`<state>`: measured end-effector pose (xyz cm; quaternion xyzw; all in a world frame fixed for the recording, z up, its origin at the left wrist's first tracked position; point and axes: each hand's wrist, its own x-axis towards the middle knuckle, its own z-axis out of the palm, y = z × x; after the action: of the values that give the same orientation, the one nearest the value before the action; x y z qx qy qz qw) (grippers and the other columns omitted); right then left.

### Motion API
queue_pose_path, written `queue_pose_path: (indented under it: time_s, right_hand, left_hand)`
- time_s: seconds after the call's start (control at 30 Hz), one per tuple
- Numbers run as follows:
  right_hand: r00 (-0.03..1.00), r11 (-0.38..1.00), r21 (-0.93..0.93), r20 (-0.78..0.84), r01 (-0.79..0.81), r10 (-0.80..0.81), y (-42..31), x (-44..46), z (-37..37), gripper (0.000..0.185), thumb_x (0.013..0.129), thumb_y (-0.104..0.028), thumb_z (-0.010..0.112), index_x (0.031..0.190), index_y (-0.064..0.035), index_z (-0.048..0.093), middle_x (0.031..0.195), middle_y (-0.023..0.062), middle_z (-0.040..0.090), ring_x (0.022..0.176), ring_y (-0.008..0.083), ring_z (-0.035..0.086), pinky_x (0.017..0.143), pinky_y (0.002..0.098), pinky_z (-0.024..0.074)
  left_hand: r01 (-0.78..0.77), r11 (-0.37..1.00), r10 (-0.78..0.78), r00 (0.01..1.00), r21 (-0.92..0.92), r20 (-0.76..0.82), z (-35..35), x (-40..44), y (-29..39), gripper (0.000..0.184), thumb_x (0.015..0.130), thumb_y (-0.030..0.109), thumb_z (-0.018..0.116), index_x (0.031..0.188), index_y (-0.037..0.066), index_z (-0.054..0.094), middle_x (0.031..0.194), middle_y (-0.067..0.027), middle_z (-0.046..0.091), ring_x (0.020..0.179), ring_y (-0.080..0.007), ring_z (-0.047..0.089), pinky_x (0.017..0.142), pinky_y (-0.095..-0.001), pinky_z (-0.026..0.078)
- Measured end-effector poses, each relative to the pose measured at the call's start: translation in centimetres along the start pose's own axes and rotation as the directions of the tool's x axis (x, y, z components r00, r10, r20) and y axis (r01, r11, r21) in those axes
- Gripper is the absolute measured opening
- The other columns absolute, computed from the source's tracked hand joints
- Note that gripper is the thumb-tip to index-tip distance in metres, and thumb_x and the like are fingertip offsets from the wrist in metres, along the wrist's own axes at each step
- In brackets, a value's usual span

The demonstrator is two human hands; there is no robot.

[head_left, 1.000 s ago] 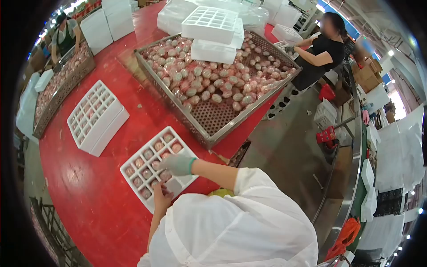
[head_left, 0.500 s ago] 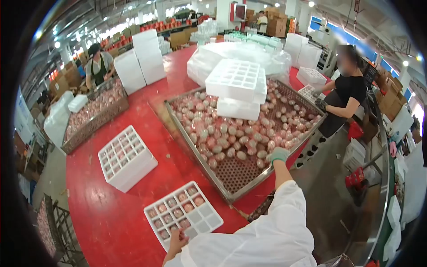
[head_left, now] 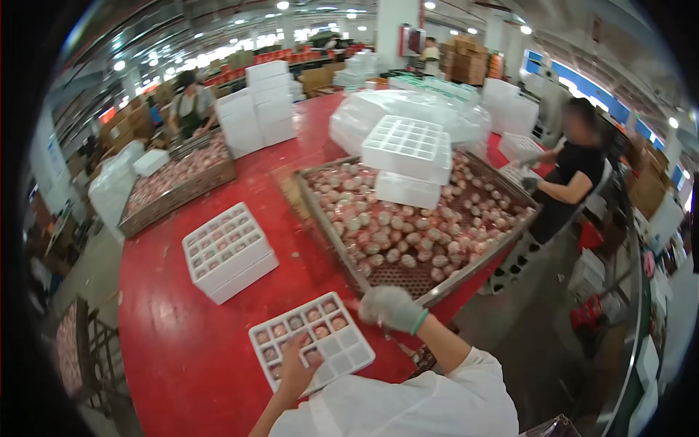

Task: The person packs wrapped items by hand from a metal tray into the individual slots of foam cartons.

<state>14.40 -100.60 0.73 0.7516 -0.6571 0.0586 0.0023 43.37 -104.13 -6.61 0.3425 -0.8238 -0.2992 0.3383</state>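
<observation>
A white foam tray (head_left: 357, 358) with square compartments lies on the red table, part of it filled with wrapped egg-shaped items. My left hand (head_left: 297, 366), bare, is over the filled compartments with its fingers apart; nothing shows in its grasp. Between the tray and the metal bin's near corner is my right hand (head_left: 391, 309), in a grey glove with a green cuff. Its fingers are blurred, and what they hold, if anything, is hidden. The large perforated bin (head_left: 435, 293) holds a heap of wrapped items (head_left: 393, 237).
Stacked foam trays (head_left: 229, 251) stand at the left on the red table (head_left: 189, 335). More trays (head_left: 408, 156) rest on the bin, with plastic bags (head_left: 408, 113) behind. One person (head_left: 575, 175) works at the right, another (head_left: 191, 109) by a second bin (head_left: 182, 188).
My right hand has come back from the large bin to the tray's right side. My left hand has moved from the tray's near edge to over its compartments. The view has shifted.
</observation>
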Motion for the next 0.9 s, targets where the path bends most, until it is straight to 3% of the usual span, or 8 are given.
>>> queue_pose_path:
  time_s: [0.03, 0.07, 0.17, 0.4, 0.5, 0.6, 0.8, 0.9]
  right_hand:
    - [0.916, 0.920, 0.088, -0.168, 0.382, -0.364, -1.4, 0.5, 3.2, 0.012, 0.077, -0.018, 0.056, 0.072, -0.0109, 0.064, 0.069, 0.0110, 0.062, 0.066, 0.0277, 0.064, 0.060, 0.0434, 0.0526]
    - [0.926, 0.897, 0.260, 0.028, 0.357, -0.376, -4.6, 0.4, 2.4, 0.010, 0.077, -0.019, 0.056, 0.078, -0.0121, 0.064, 0.078, 0.0088, 0.064, 0.073, 0.0270, 0.064, 0.067, 0.0406, 0.0520]
    - [0.843, 0.788, 0.314, -0.087, 0.530, -0.532, -10.9, 0.1, 2.8, 0.019, 0.083, -0.023, 0.059, 0.096, -0.0105, 0.061, 0.089, 0.0086, 0.060, 0.084, 0.0285, 0.061, 0.074, 0.0398, 0.0476]
    - [0.944, 0.503, 0.838, -0.308, 0.211, 0.117, -15.5, -1.6, 4.3, 0.041, 0.079, -0.020, 0.073, 0.112, -0.0050, 0.055, 0.102, 0.0104, 0.060, 0.089, 0.0218, 0.060, 0.078, 0.0330, 0.0484]
    - [1.000, 0.526, 0.850, 0.028, -0.023, 0.000, -15.1, -2.2, 8.0, 0.056, 0.076, -0.027, 0.078, 0.121, -0.0034, 0.053, 0.104, 0.0106, 0.061, 0.091, 0.0191, 0.060, 0.079, 0.0315, 0.0492]
    - [1.000, 0.313, 0.950, 0.026, -0.028, 0.010, -16.2, -2.8, 10.1, 0.055, 0.080, -0.034, 0.075, 0.122, -0.0052, 0.054, 0.101, 0.0092, 0.062, 0.089, 0.0163, 0.061, 0.079, 0.0307, 0.0499]
    - [0.987, 0.360, 0.920, 0.157, -0.154, 0.021, -15.8, -2.8, 8.7, 0.034, 0.084, -0.024, 0.071, 0.110, -0.0049, 0.062, 0.095, 0.0019, 0.066, 0.081, 0.0078, 0.060, 0.072, 0.0259, 0.0504]
    - [0.991, 0.089, 0.992, 0.083, -0.092, 0.102, -17.1, -3.6, 5.7, 0.046, 0.079, -0.020, 0.077, 0.117, -0.0017, 0.058, 0.090, 0.0012, 0.062, 0.080, 0.0060, 0.057, 0.070, 0.0229, 0.0483]
  left_hand:
    - [-0.074, 0.995, 0.072, 0.997, 0.063, 0.035, -1.3, 1.5, 3.4, 0.059, 0.071, 0.018, 0.077, 0.123, 0.003, 0.051, 0.116, -0.0152, 0.054, 0.098, -0.0341, 0.057, 0.087, -0.0426, 0.046]
    - [-0.154, 0.981, 0.145, 0.986, 0.120, 0.081, -2.3, 1.9, 5.8, 0.061, 0.070, 0.019, 0.078, 0.123, 0.004, 0.052, 0.116, -0.0156, 0.055, 0.099, -0.0362, 0.057, 0.088, -0.0442, 0.045]
    - [0.206, 0.966, -0.140, 0.926, -0.157, 0.351, -1.9, 0.1, 4.1, 0.043, 0.069, 0.012, 0.074, 0.109, 0.005, 0.062, 0.102, -0.0137, 0.064, 0.093, -0.0340, 0.061, 0.082, -0.0404, 0.048]
    - [0.234, 0.931, -0.243, 0.970, -0.278, 0.003, -1.8, -4.1, 1.6, 0.025, 0.071, -0.003, 0.060, 0.094, 0.004, 0.068, 0.083, -0.0121, 0.062, 0.074, -0.0258, 0.059, 0.064, -0.0346, 0.045]
    - [0.119, 0.948, -0.173, 0.971, -0.296, -0.163, -2.2, -3.9, 2.4, 0.008, 0.083, 0.004, 0.058, 0.082, -0.001, 0.064, 0.070, -0.0116, 0.054, 0.062, -0.0225, 0.053, 0.056, -0.0330, 0.040]
    - [0.138, 0.943, -0.203, 0.960, -0.303, -0.194, -2.7, -3.8, 2.1, 0.015, 0.090, 0.007, 0.057, 0.079, -0.002, 0.061, 0.067, -0.0105, 0.052, 0.059, -0.0189, 0.050, 0.053, -0.0315, 0.038]
    - [0.211, 0.952, -0.245, 0.960, -0.221, -0.139, -2.9, -3.3, 1.0, 0.005, 0.083, 0.003, 0.060, 0.081, 0.003, 0.065, 0.069, -0.0106, 0.055, 0.060, -0.0202, 0.053, 0.057, -0.0314, 0.042]
    - [0.280, 0.945, -0.298, 0.950, -0.172, -0.090, -4.5, -2.1, 2.2, 0.012, 0.087, 0.012, 0.060, 0.084, 0.002, 0.066, 0.068, -0.0115, 0.059, 0.059, -0.0180, 0.054, 0.057, -0.0323, 0.043]
